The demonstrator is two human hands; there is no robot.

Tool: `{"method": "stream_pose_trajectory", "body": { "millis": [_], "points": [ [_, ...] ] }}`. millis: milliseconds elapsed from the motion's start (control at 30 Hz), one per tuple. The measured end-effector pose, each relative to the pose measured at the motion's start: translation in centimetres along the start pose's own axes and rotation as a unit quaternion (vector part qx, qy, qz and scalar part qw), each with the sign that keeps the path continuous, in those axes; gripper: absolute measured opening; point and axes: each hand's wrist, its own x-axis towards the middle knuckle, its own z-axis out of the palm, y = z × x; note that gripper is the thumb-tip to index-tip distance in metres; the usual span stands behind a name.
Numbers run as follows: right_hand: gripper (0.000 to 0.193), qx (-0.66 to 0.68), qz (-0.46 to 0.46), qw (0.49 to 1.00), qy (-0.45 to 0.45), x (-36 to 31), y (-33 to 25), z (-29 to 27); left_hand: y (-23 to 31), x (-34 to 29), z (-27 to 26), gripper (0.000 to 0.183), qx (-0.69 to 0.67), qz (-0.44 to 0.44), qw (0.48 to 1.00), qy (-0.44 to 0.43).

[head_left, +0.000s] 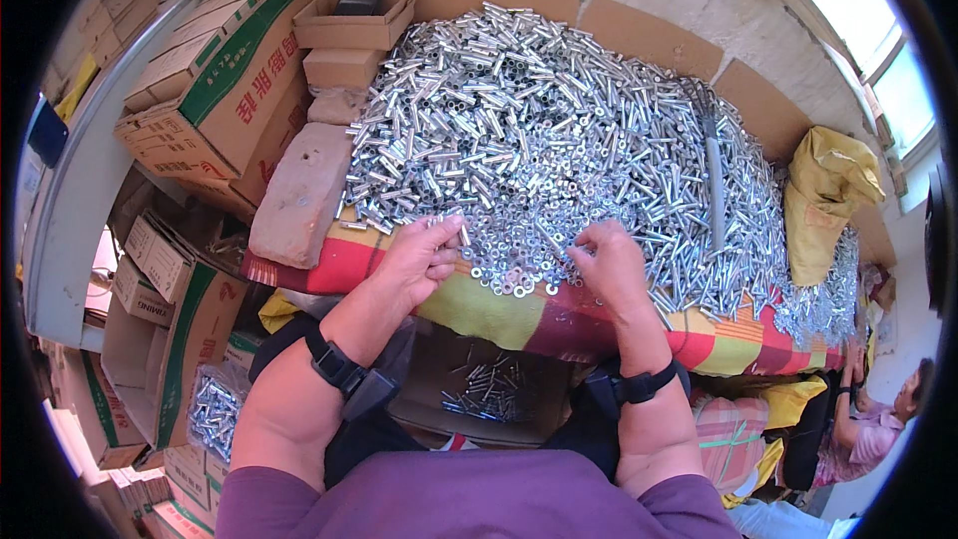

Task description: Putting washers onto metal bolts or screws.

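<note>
A big heap of silver metal parts covers the table in front of me: short tubular sleeves at left, washers at the near middle, and bolts at right. My left hand is closed at the heap's near edge, with a small metal sleeve upright at its thumb and fingertips. Beyond the washers to the right, my right hand is closed in a pinch. From its fingertips a slim bolt seems to slant toward the left; the fingers partly hide it.
A checked cloth covers the table's near edge. A stone block and cartons border the left side; a yellow sack stands at right. Below the edge, an open box holds several bolts. Another person works at far right.
</note>
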Motion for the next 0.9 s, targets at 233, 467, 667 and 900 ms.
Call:
{"method": "stream_pose_trajectory", "body": {
  "millis": [233, 467, 667, 900],
  "points": [
    [0.016, -0.026, -0.021, 0.999, -0.034, -0.4, -0.9, 1.2, -0.9, 0.6, 0.9, 0.012, 0.041, 0.021, 0.999, 0.009],
    [0.023, -0.035, -0.029, 0.997, -0.060, -1.3, -2.0, 1.1, -1.2, 0.8, 1.4, 0.017, 0.006, 0.037, 0.999, 0.012],
    [0.020, 0.008, 0.002, 0.999, -0.042, -0.7, -1.1, 2.0, -1.6, 1.5, 1.8, 0.018, -0.004, 0.031, 0.999, -0.010],
    [0.017, 0.047, 0.017, 0.998, 0.047, -0.8, -1.3, -0.4, -2.2, 1.7, 2.5, 0.017, 0.010, 0.024, 0.999, -0.033]
  ]
}}
